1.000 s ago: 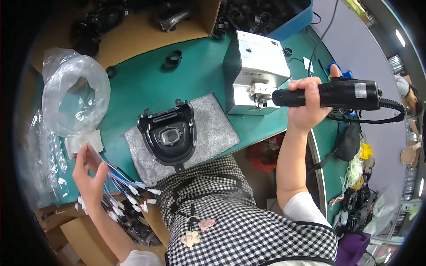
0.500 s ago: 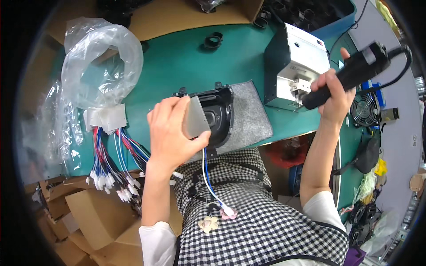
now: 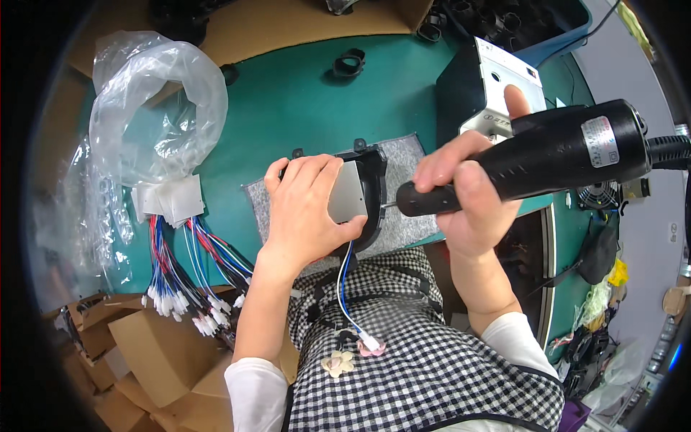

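Note:
My left hand (image 3: 299, 205) grips a thin pale-grey plate (image 3: 349, 193) by its edges, over a black plastic housing (image 3: 374, 176). Blue and white wires (image 3: 342, 288) hang from the plate to a white connector (image 3: 369, 340) in front of my apron. In my right hand (image 3: 471, 194) is a black corded electric screwdriver (image 3: 568, 155), lying nearly level. Its metal bit points left at the housing's right side; whether it touches is hard to tell. Under the housing lies a grey felt mat (image 3: 412, 173).
A black-and-silver box-shaped machine (image 3: 461, 90) stands behind my right hand. Several wired plates (image 3: 173, 200) lie at the left beside a clear plastic bag (image 3: 209, 101). A black ring-shaped part (image 3: 349, 63) sits farther back, near a blue bin (image 3: 554, 43) and a cardboard box (image 3: 309, 25).
My right hand has brought the screwdriver left and nearer, from the machine's front to the housing. My left hand has moved slightly right, and the plate now lies flatter over the housing.

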